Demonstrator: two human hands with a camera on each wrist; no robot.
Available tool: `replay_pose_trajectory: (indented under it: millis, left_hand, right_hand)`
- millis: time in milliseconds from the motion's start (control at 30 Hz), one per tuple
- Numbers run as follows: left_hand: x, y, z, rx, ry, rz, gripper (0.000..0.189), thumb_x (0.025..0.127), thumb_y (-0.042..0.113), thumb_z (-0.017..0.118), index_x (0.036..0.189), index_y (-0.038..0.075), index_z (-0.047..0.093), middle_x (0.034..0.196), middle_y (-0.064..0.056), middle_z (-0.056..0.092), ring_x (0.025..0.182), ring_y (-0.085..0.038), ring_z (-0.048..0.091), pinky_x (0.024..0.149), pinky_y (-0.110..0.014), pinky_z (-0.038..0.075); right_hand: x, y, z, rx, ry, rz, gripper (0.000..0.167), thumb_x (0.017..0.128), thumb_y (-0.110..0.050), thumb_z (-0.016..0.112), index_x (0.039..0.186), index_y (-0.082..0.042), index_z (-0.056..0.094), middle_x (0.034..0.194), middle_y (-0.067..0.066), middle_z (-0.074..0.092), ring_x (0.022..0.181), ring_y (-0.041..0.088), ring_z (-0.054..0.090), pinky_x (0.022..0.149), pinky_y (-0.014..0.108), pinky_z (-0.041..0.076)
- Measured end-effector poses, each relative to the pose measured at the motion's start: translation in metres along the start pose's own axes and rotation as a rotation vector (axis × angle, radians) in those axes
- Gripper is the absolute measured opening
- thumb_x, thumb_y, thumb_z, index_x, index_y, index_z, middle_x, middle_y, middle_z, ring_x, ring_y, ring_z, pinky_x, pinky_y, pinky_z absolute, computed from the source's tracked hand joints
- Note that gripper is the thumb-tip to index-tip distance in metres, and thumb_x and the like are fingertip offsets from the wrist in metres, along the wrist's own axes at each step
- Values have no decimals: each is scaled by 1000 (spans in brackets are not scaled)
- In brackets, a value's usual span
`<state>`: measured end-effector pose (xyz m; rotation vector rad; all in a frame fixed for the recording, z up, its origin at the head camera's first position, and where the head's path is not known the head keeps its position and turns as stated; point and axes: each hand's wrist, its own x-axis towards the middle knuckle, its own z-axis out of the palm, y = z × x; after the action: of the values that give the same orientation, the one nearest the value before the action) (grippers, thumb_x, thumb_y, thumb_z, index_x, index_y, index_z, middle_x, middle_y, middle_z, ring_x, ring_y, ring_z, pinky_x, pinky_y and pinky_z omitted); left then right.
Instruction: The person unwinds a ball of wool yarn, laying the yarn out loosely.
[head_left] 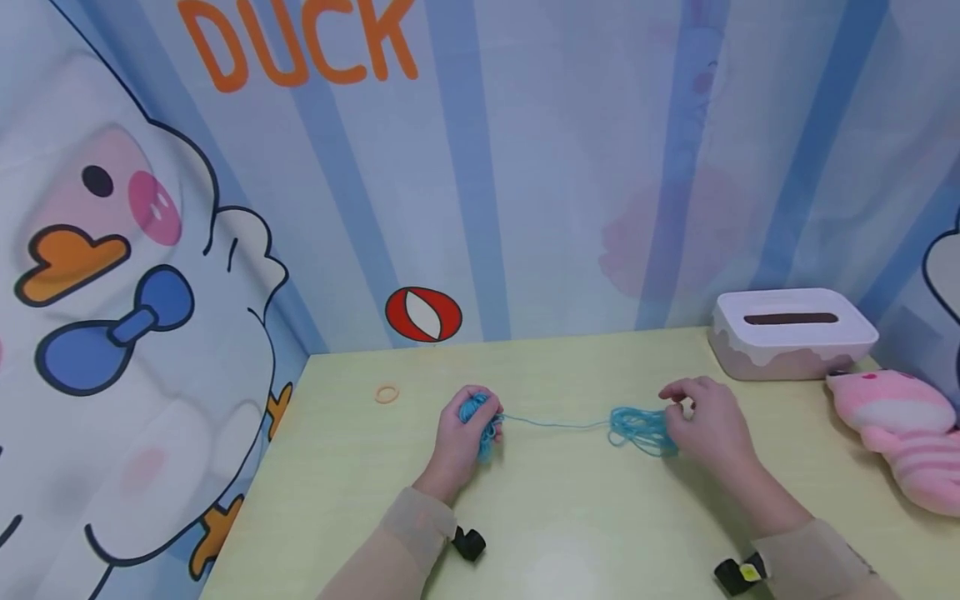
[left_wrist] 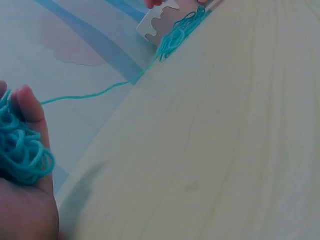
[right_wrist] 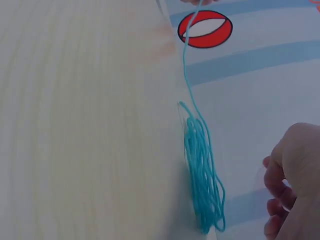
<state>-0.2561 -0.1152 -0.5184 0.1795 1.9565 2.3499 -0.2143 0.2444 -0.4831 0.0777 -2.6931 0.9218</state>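
My left hand [head_left: 453, 429] holds a tangled bunch of turquoise yarn [left_wrist: 22, 150], its loops bulging out between thumb and fingers. From that bunch a single strand [head_left: 555, 426] stretches right to a second, elongated bundle of yarn loops [head_left: 637, 429]. This bundle lies on the table in the right wrist view, its loops roughly parallel. Just right of it, my right hand [head_left: 708, 421] hovers with thumb and index finger apart. The right wrist view shows its fingers loosely bent, beside the loops with a gap between.
A small tan ring [head_left: 386, 393] lies on the pale table [head_left: 360, 467] at left. At the back right stands a pink and white tissue box [head_left: 791, 333], with a pink plush toy [head_left: 900, 433] in front of it. A printed cloth [head_left: 540, 167] hangs behind the table.
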Motion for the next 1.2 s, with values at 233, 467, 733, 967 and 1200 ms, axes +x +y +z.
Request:
replay_pose_trajectory:
  millis: [233,467,733,967,1200]
  left_hand:
    - [-1,2,-1,27,-23,-17,17,111,23,67,121,10,62,106,-7,68,76,-18,66,71,-26,63]
    - [-1,3,-3,57,-48,-8,41,112,26,67,137,-3,54,108,-5,69,81,-17,66,74,-24,63]
    - [-1,1,-3,86,-75,34,32,108,23,73,131,5,59,109,0,68,87,-18,64,78,-25,61]
    - [-2,1,-5,183,-66,14,44,103,27,81,137,9,59,126,-4,70,114,-23,64,94,-27,61]
    - [-1,0,-4,175,-93,-12,48,106,27,76,143,3,58,130,-7,74,112,-23,68,95,-26,63]
  right_hand:
    - [-1,-55,37,89,-28,-244,23,105,-10,66,124,-5,79,123,14,78,118,39,71,101,58,58]
    - [-1,-100,87,153,-263,-275,39,113,-24,63,148,-6,68,140,9,76,138,34,69,115,56,56]
    - [3,-121,110,140,-226,-240,21,109,-18,70,122,-8,81,116,8,83,111,27,79,99,49,64]
    - [5,-117,95,65,-238,-174,17,109,-15,70,118,-10,83,107,4,77,100,23,74,94,46,64]
    - [7,-98,66,13,-244,-156,15,110,-8,64,110,-6,80,103,8,74,97,27,72,94,50,62]
